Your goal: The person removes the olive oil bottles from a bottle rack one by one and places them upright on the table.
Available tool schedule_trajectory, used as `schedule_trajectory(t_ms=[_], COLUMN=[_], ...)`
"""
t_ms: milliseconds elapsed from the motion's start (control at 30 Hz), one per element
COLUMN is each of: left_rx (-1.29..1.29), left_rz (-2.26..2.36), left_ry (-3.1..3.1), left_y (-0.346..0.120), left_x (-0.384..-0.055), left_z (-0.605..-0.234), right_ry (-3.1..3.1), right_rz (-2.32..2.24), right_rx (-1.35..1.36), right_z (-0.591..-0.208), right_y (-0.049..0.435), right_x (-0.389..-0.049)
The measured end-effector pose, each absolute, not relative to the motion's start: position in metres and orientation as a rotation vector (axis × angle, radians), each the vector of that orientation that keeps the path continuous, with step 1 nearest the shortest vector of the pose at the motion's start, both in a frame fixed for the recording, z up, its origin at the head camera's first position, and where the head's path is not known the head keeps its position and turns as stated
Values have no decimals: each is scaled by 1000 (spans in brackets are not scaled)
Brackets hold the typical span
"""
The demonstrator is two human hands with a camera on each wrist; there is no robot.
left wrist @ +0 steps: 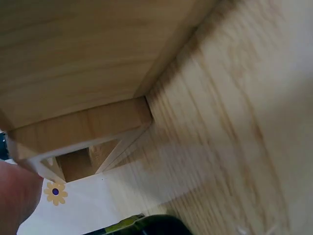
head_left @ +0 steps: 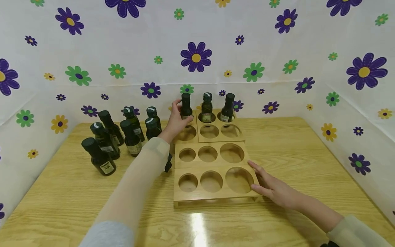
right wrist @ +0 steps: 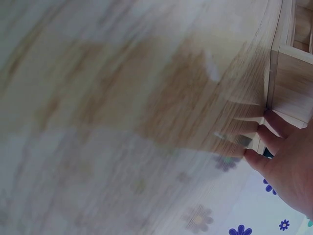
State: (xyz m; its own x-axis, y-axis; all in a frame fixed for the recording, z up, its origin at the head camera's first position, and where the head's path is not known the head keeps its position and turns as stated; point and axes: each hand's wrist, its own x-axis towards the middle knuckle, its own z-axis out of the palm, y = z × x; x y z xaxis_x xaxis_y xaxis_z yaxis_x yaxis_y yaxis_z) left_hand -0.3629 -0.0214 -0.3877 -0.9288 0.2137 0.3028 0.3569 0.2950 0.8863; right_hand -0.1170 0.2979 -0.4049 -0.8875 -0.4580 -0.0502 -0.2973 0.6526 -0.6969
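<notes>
In the head view my left hand (head_left: 176,120) reaches to the back left of a wooden rack (head_left: 192,196) with round holes. Its thumb and fingers hold a dark bottle (head_left: 186,103) standing in the back left hole. Two more dark bottles, one with a pale label (head_left: 206,117) and another (head_left: 228,108), stand upright in the back row beside it. My right hand (head_left: 279,191) rests along the rack's front right side, fingers extended and thumb near the corner. In the right wrist view, the right fingertips (right wrist: 249,154) meet the table beside the rack's edge.
Several dark capped bottles (head_left: 106,137) stand on the wooden table (head_left: 277,137) left of the rack. A small black object (head_left: 168,163) lies at the rack's left side, partly behind my left forearm. Flowered white cloth (head_left: 197,27) hangs behind and at both sides.
</notes>
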Motion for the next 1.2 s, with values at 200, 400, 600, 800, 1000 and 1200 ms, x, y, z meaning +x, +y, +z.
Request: schedule_trajectory(t_ms=[200, 400, 600, 800, 1000, 1200], left_rx=[-521, -486, -451, -428, -440, -435], left_rz=[-1706, -1687, -1650, -1585, -1568, -1549], left_ry=[-2463, -2518, -2547, -2610, -2635, -2635], left_y=[-20, -19, -17, -16, -17, -17], left_x=[-366, -371, -372, -372, -372, -368], left_z=[-388, -388, -388, -388, -387, -386], right_ry=[2653, 2672, 2674, 2688, 2698, 2688], right_rz=[-1062, -1048, -1055, -1045, -1045, -1044], right_rx=[-615, -611, -612, -619, -620, -612], right_z=[-404, -405, -404, -405, -404, -405], right_y=[296, 295, 295, 294, 295, 295], right_x=[-117, -116, -115, -115, -116, -116])
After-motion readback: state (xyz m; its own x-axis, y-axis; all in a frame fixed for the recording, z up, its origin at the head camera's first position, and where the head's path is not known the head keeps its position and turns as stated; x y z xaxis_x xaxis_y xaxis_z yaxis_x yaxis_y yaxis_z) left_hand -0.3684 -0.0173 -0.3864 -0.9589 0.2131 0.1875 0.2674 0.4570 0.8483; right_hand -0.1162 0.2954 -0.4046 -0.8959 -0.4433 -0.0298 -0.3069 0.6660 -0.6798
